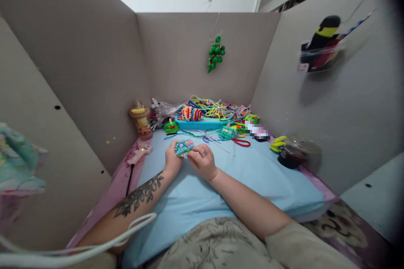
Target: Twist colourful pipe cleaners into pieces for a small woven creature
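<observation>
My left hand (173, 160) is closed around a small braided cord piece (184, 148), mostly teal and blue with pink and lilac bits. My right hand (203, 162) touches its right edge, thumb and fingers pinched together. Whatever lies in that pinch is too small to make out. Just beyond my hands, a similar teal braided piece (227, 132) rests on the light blue cloth (249, 172). Loose cords (208, 135) lie beside it, along with a red cord loop (242, 143).
A blue tray (202, 125) at the back holds striped braided pieces and a tangle of coloured cords (214, 108). A lidded cup (142, 122) stands at left, a dark jar (290, 156) at right. A white cable (94, 250) crosses the lower left. Grey panels enclose the table.
</observation>
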A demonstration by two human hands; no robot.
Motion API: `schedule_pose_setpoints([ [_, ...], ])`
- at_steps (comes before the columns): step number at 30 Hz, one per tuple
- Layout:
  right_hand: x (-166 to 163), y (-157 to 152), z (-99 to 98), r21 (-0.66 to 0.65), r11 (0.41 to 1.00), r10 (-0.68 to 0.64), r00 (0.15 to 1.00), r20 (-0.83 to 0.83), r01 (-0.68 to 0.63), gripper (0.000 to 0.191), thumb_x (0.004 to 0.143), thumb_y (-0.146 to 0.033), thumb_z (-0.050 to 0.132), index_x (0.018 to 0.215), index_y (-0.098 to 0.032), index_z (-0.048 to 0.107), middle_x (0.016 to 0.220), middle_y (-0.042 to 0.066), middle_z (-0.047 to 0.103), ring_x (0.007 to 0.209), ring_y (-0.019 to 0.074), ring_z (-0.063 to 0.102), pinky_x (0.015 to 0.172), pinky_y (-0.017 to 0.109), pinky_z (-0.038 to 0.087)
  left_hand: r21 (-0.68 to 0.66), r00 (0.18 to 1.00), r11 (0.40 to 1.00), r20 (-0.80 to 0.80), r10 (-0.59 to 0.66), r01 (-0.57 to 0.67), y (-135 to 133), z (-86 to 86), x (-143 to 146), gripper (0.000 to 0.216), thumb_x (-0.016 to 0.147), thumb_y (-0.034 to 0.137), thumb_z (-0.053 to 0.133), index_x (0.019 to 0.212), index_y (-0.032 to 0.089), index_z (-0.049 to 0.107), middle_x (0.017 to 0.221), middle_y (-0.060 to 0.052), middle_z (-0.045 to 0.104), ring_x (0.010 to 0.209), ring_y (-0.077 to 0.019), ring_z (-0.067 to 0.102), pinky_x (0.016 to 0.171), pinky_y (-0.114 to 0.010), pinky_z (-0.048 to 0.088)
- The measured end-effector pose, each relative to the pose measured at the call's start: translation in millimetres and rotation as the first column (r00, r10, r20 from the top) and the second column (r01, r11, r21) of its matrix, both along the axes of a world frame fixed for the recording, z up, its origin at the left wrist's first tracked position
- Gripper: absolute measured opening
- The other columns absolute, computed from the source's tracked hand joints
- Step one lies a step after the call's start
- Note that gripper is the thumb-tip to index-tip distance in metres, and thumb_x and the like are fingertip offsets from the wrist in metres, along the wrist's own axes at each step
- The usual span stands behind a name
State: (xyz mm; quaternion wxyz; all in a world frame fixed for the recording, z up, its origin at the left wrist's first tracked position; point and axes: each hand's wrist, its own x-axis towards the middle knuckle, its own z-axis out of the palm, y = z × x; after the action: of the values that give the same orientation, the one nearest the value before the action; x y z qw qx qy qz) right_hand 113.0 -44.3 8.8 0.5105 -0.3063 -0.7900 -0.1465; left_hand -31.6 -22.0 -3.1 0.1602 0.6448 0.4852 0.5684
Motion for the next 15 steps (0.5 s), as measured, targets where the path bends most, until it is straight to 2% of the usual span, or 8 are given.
schedule_pose_setpoints([
  [7, 2.7, 2.0, -4.1, -0.033, 0.999, -0.007, 1.0, 0.012, 0.007, 0.013, 0.083, -0.023, 0.051, 0.088, -0.023, 0.064, 0.083, 0.006, 0.061, 0.082, 0.0191, 0.048, 0.075, 0.034, 0.039, 0.045, 0.993, 0.998, -0.103, 0.049, -0.045, 1.5, -2.1, -1.0, 0.024, 0.066, 0.009, 0.052, 0.088, 0.019, 0.053, 0.079, -0.001, 0.061, 0.073, -0.0164, 0.056, 0.068, -0.028, 0.044],
  [15, 5.0, 4.8, -7.2, -0.029, 1.0, -0.002, 1.0, -0.008, 0.001, 0.014, 0.082, -0.022, 0.053, 0.089, -0.025, 0.065, 0.084, 0.004, 0.063, 0.078, 0.0184, 0.047, 0.073, 0.035, 0.039, 0.084, 0.978, 0.994, -0.193, 0.079, -0.063, 1.8, -3.1, -4.7, 0.022, 0.069, 0.012, 0.051, 0.09, 0.018, 0.054, 0.083, -0.004, 0.059, 0.078, -0.0191, 0.055, 0.07, -0.03, 0.043],
])
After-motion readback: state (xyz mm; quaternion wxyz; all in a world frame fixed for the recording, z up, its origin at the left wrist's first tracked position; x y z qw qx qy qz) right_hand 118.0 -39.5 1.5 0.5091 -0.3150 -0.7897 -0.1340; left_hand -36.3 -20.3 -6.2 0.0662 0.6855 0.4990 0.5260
